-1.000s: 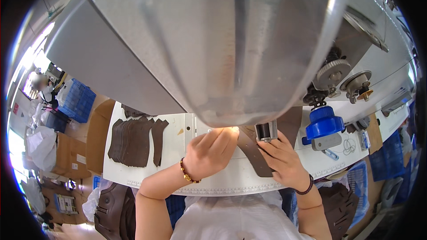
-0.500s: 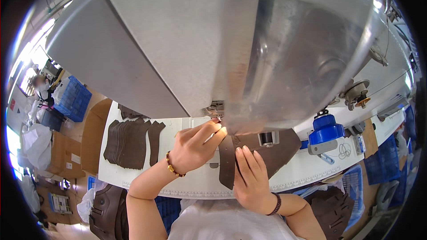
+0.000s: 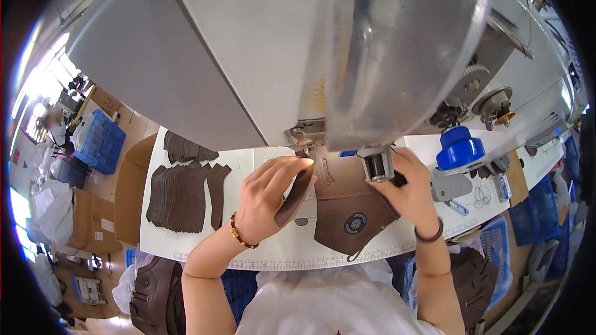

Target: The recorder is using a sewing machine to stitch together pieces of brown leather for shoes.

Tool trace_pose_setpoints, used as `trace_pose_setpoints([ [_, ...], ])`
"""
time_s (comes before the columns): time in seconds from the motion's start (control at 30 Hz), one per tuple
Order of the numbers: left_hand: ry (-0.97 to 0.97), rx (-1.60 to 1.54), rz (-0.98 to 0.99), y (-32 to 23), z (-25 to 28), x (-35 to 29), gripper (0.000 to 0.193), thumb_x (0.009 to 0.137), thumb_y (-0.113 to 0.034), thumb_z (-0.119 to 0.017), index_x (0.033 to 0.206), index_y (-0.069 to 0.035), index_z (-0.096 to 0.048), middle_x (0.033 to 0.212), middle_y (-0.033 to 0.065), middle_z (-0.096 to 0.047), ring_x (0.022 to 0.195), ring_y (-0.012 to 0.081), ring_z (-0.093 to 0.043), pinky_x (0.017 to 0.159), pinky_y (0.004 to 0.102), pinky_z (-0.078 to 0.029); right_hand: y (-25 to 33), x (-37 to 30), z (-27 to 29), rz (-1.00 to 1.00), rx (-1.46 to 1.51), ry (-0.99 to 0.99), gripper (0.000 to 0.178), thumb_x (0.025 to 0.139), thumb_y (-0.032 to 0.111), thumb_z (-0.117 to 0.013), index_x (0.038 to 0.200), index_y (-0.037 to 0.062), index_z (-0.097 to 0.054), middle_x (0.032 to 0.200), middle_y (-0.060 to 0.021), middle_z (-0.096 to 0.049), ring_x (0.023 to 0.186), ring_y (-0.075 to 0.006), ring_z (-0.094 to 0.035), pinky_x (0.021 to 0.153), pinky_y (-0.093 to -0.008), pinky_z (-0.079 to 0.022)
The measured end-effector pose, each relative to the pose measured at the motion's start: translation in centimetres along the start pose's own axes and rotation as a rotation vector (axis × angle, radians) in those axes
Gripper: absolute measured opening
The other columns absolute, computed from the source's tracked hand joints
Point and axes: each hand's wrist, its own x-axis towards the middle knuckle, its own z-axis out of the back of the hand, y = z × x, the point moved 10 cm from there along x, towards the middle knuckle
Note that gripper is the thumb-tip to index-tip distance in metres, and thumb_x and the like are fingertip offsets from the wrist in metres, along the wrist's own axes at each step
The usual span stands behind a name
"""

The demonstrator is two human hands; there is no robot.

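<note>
White table (image 3: 292, 247), brown workpiece (image 3: 335, 216), stacked strips (image 3: 179, 198)

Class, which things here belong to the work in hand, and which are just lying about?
Work in hand: brown strip in left hand; badged panel at right hand; machine; probably stacked pieces.

Apparently lying about: blue tool; cardboard box; blue crate.

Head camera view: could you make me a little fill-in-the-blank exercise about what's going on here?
1. The left hand grips a raised flap whose colour is ____.
2. The emblem on the panel has the outline of a ____.
3. In the picture, the stack of cut pieces lies to the ____ of that hand.
4. The plastic crate near the far left is coloured ____.

Missing words: brown; circle; left; blue.
</note>
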Motion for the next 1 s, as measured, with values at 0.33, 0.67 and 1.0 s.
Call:
trace_pose_setpoints([
  [0.33, 0.083, 0.130, -0.234, -2.4, -1.0, -1.9, 0.032, 0.065, 0.003, -0.063, 0.097, 0.006, -0.063, 0.098, 0.0158, -0.060, 0.093, 0.0303, -0.064, 0.072, 0.0320, -0.057, -0.8, 0.2, -1.0, -0.075, 0.351, 0.062, 0.024, 0.077, 0.016, -0.072, 0.098, 0.0061, -0.069, 0.075, -0.0099, -0.067, 0.062, -0.0128, -0.061, 0.058, -0.0235, -0.045],
  [0.67, 0.085, 0.241, -0.311, -3.6, -0.9, -1.1, 0.018, 0.069, -0.002, -0.065, 0.085, 0.004, -0.064, 0.087, 0.0127, -0.063, 0.083, 0.0257, -0.066, 0.064, 0.0296, -0.055, -1.1, -0.1, -1.2, -0.084, 0.391, 0.042, 0.017, 0.077, 0.014, -0.072, 0.093, 0.0063, -0.070, 0.075, -0.0073, -0.067, 0.064, -0.0119, -0.060, 0.061, -0.0239, -0.045],
  [1.0, 0.098, 0.083, -0.270, -0.7, -0.7, 0.2, 0.022, 0.065, -0.006, -0.066, 0.086, 0.002, -0.063, 0.084, 0.0099, -0.062, 0.073, 0.0247, -0.065, 0.062, 0.0307, -0.054, -1.9, 0.6, -1.1, -0.060, 0.356, -0.064, 0.016, 0.076, 0.015, -0.071, 0.087, 0.0038, -0.069, 0.069, -0.0089, -0.063, 0.058, -0.0131, -0.055, 0.055, -0.0250, -0.041],
])
